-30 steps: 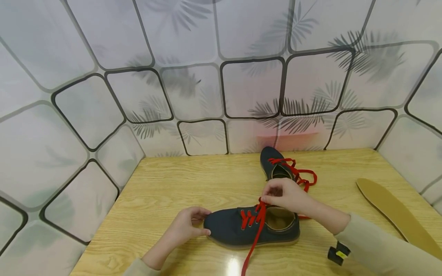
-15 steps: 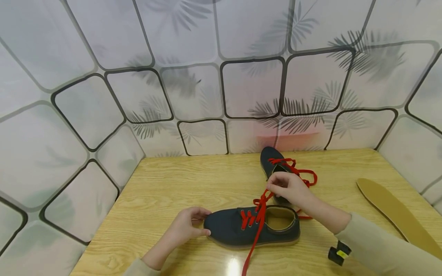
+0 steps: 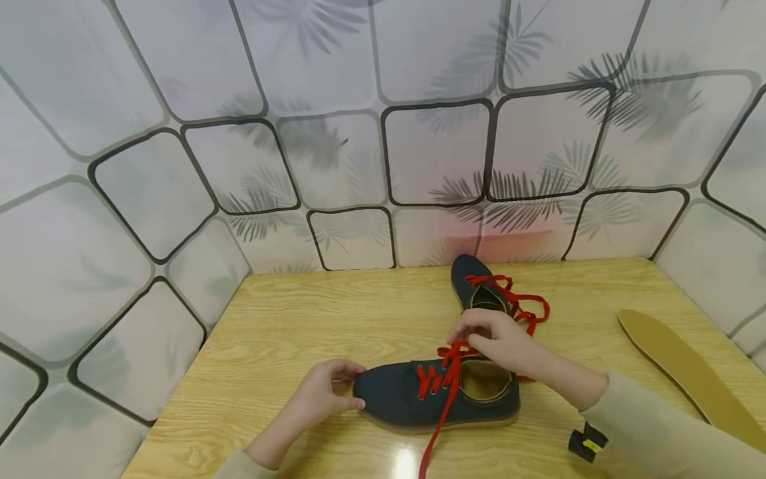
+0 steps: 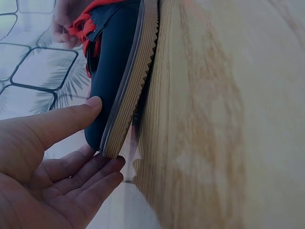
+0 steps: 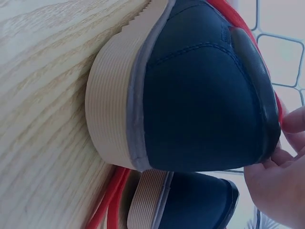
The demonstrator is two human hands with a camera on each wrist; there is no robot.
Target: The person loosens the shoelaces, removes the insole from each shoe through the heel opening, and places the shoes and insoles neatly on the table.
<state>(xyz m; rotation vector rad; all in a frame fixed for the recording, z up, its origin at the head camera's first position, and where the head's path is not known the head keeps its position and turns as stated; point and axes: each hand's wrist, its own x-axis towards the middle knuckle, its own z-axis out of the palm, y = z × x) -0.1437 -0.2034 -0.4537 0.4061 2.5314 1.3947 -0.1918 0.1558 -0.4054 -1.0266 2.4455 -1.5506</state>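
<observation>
A navy shoe with red laces lies on the table, toe to the left and its heel large in the right wrist view. My left hand holds it by the toe; in the left wrist view the thumb lies on the upper and the fingers reach the tip of the sole. Over the shoe's opening, my right hand pinches the red shoelace beside the knot. One long lace end hangs down over the near side of the shoe.
Behind the right hand lies a second navy shoe, its red laces loose on the table. A tan insole lies at the right. A small black object shows by the right sleeve. Patterned sheets enclose the table's back and sides.
My right hand drew the lace up and to the right, then came back down and left to the knot. The left hand and the shoe have stayed in place.
</observation>
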